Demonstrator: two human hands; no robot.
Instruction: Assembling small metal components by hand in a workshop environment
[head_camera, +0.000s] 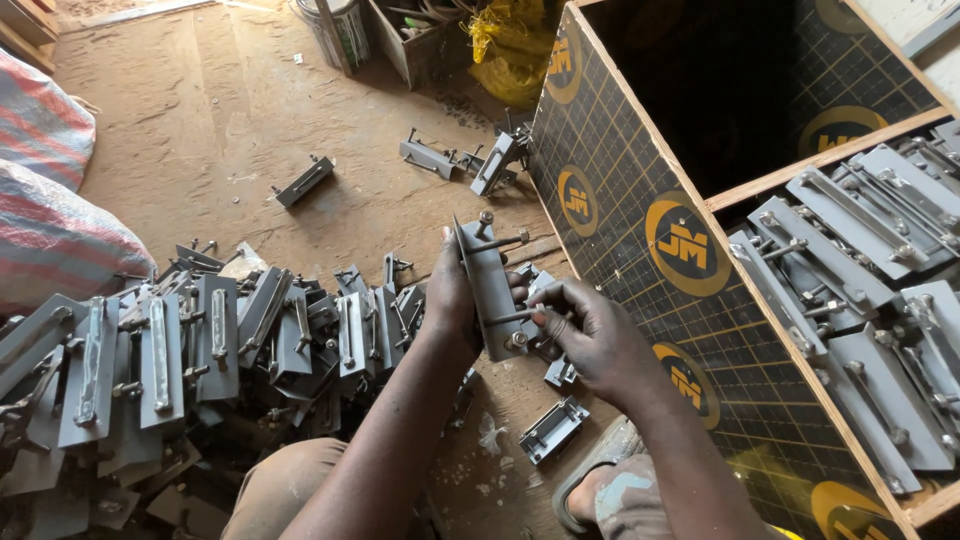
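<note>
My left hand (449, 296) grips a grey metal latch plate (489, 283) from behind, holding it upright at the centre of the view. Two bolts stick out of the plate near its top. My right hand (590, 335) pinches a thin metal rod (512, 317) that lies across the plate's lower half. Below the plate, near its bottom end, sits a round nut or bolt head.
A big heap of similar grey latch plates (200, 345) lies on the dirt floor at left. A large dark plywood box (640, 220) stands at right, with finished plates (860, 270) stacked in one compartment. Loose pieces (553, 428) lie by my sandalled foot (600, 490); striped sacks (50, 200) at far left.
</note>
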